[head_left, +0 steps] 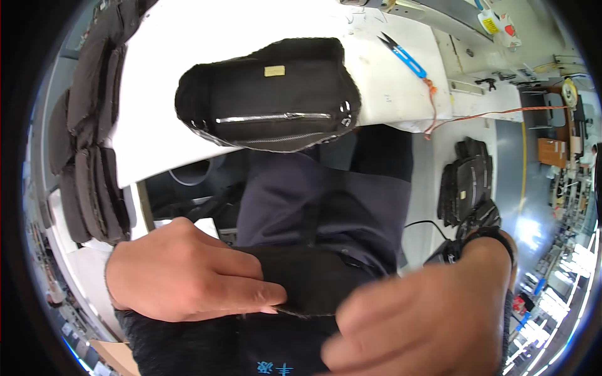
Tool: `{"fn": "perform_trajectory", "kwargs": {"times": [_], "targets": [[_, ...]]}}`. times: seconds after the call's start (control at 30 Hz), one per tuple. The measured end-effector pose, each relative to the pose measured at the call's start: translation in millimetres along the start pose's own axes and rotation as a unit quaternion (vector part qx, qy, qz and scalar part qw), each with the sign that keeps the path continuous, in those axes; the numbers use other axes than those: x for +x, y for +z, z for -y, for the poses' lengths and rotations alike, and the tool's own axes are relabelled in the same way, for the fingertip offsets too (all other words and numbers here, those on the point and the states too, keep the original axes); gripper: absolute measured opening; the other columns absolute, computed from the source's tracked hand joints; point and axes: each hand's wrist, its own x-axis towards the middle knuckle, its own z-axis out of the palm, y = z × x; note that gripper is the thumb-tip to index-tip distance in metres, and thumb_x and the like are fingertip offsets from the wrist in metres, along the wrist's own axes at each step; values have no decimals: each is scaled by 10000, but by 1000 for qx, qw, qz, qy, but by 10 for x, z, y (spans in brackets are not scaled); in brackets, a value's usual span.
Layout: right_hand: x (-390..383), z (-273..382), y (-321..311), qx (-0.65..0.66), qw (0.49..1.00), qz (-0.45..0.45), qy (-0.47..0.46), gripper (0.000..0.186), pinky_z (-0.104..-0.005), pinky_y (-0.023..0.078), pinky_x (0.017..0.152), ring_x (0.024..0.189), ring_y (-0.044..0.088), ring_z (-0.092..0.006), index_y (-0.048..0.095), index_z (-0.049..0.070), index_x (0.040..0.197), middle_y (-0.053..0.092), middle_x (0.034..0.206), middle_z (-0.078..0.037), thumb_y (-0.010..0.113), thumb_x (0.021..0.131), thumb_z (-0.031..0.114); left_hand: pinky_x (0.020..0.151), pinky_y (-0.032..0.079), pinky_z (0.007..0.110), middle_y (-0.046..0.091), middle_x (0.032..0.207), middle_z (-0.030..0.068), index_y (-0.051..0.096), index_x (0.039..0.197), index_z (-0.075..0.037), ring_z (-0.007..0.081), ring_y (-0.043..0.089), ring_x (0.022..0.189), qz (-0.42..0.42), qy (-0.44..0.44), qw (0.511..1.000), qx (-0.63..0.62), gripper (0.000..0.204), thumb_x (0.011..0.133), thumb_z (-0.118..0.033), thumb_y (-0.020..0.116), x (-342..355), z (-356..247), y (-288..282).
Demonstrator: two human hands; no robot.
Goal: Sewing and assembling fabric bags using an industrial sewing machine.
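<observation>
A dark fabric piece (307, 276) lay in front of the person's body, below the counter (150, 113), and was well apart from the open black bag (269, 94) on top. The left hand (188, 272) had its grip closed on the piece's left end, thumb beneath and fingers above. The right hand (426, 313) was blurred over the right end, fingers curled; whether its grip had hold of anything could not be told.

The work looked partly done: the bag had its zip (269, 117) and a small label (274, 71) in place, while its rim appeared raw and unfinished. The held piece seemed unattached to it, its near edge slightly frayed.

The label was pale gold, its marking too small to read. Blue characters showed upside down on the dark garment (282, 344), and a yellow sticker (490, 25) with small print sat at upper right.
</observation>
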Motion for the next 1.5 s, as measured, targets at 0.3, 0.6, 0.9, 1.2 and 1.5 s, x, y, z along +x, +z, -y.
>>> {"fn": "perform_trajectory", "kwargs": {"times": [0.3,0.6,0.9,1.2,1.5], "targets": [[128,-768,-264,-180,936,142,266,152,-462,546,662,780,694,-364,631,55,1007,663,808,-144,624,1041,204,574,476,391,683,768,151,766,1059,23,302,622,626,-266,-120,951,101,170,931,-87,781,244,285,-99],[421,-1310,-530,-429,866,150,210,129,-416,547,754,838,699,-322,767,60,1020,732,973,-135,747,983,182,705,496,345,682,1158,106,762,981,29,247,610,791,-289,-155,920,213,134,917,-85,791,307,865,-551],[360,-2057,-704,-423,905,48,7,179,-455,557,867,983,697,-362,735,7,927,733,1080,-159,755,947,184,992,490,403,706,1264,57,718,1016,-22,304,582,1229,-290,-71,802,517,154,898,-106,769,326,1345,-701],[258,-2010,-705,-241,949,-5,201,198,-343,507,667,662,629,-212,774,18,974,686,745,-112,733,977,212,813,528,265,754,923,32,742,1010,8,114,679,866,-329,-139,919,166,132,965,-107,789,223,1478,-699],[248,-1810,-711,-319,929,30,183,170,-337,532,819,893,680,-206,763,27,1063,732,973,-120,773,967,167,797,508,201,683,931,-46,682,1022,-40,24,617,862,-353,-170,920,-27,108,992,-77,780,147,1580,-583]]}}
